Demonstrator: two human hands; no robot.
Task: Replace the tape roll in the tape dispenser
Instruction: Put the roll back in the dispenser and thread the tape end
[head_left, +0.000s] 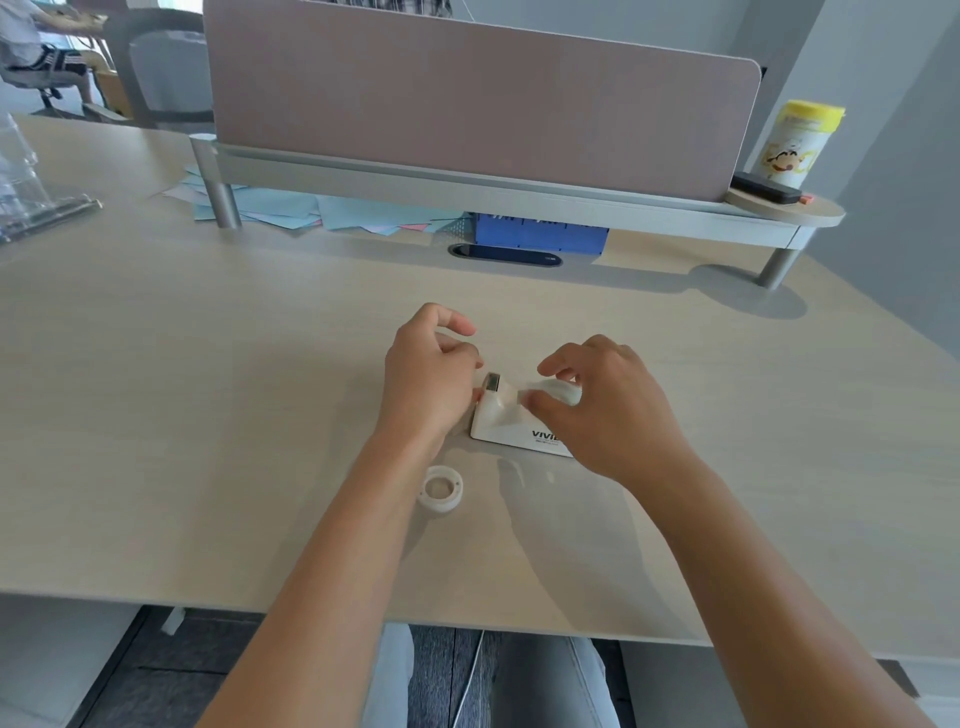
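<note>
Pale wood counter (208, 364) carries the white tape dispenser (511, 426) between my hands. My right hand (608, 410) fingers pinch the tape roll (558, 389) seated in it; my left hand (431, 374) curls loosely beside the cutter, gripping nothing I can see. The loose tape end could stick to my fingers. A second roll (441, 488) lies nearer me.

A white tape dispenser (511, 423) was seen standing on a pale wooden desk (208, 364), its cutter end turned toward the left hand (428, 376). That hand was held against the cutter end, fingers curled. The right hand (605, 402) was laid over the rear of the dispenser, its fingertips (540, 400) closed on a tape roll (558, 389) seated there, partly blurred. A second, white ring-shaped roll (440, 488) was left lying flat near the left wrist, apart from the dispenser. Farther back, coloured papers (291, 210) were spread beneath a raised shelf (519, 189), and a yellow-lidded canister (797, 143) was set at its right end.
</note>
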